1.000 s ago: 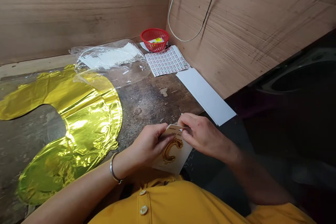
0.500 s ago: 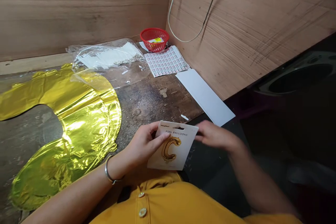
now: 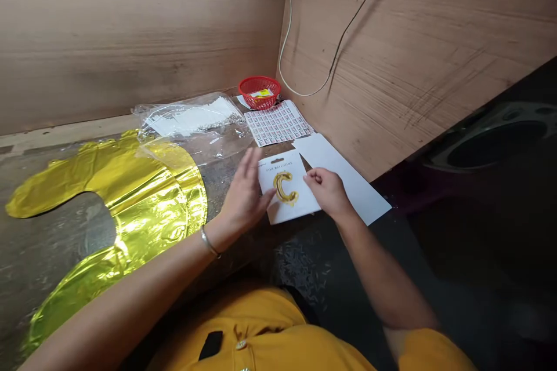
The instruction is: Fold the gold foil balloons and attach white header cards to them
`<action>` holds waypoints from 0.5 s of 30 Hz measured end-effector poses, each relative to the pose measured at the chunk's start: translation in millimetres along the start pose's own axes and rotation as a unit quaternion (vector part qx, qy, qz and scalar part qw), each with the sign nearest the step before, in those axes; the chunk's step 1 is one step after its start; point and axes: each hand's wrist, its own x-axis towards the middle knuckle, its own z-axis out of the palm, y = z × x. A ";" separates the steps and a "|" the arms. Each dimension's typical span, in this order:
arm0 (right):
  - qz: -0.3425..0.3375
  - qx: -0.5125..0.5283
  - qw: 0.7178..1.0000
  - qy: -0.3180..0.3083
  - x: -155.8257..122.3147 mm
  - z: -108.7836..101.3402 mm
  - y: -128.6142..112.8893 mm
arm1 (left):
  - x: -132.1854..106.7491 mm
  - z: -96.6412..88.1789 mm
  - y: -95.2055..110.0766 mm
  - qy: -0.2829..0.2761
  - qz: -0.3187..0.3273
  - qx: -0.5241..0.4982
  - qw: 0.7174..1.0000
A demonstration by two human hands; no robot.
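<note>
- Beyond the left grip (image 3: 242, 200) and right grip (image 3: 329, 192), the wall (image 3: 152, 29) is softly lit.
- Left of the left grip, the foil (image 3: 159, 203) throws hard, near-white glare.
- Right of the right grip, the view sinks into near-black shadow.
- Past the grips, the cable (image 3: 304, 94) casts a faint shadow.
- Between the grips, the card (image 3: 293, 203) is bright, its heading legible.
- The left grip is slightly smeared at its ends.
- Nearer than the grips, wide-angle stretch lengthens the forearms (image 3: 139, 290).
</note>
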 end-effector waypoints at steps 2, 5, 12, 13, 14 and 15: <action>-0.005 -0.037 0.999 0.003 29.8 0.8 -0.2 | 8.0 9.0 -5.0 -0.126 0.091 0.131 0.979; -0.022 -0.097 0.995 0.027 47.4 -10.3 6.6 | 12.5 24.3 -8.6 -0.239 0.112 0.212 0.941; 0.025 -0.284 0.957 -0.046 9.2 -59.9 71.2 | 26.6 36.0 -8.1 -0.241 0.120 0.219 0.938; 0.033 -0.299 0.951 -0.071 4.6 -62.0 78.5 | 28.1 36.3 -8.1 -0.239 0.122 0.216 0.939; 0.033 -0.302 0.949 -0.085 1.3 -62.8 83.8 | 28.9 36.7 -8.6 -0.237 0.122 0.212 0.940; 0.028 -0.301 0.949 -0.089 -0.6 -62.9 87.0 | 29.1 37.2 -9.3 -0.234 0.121 0.208 0.942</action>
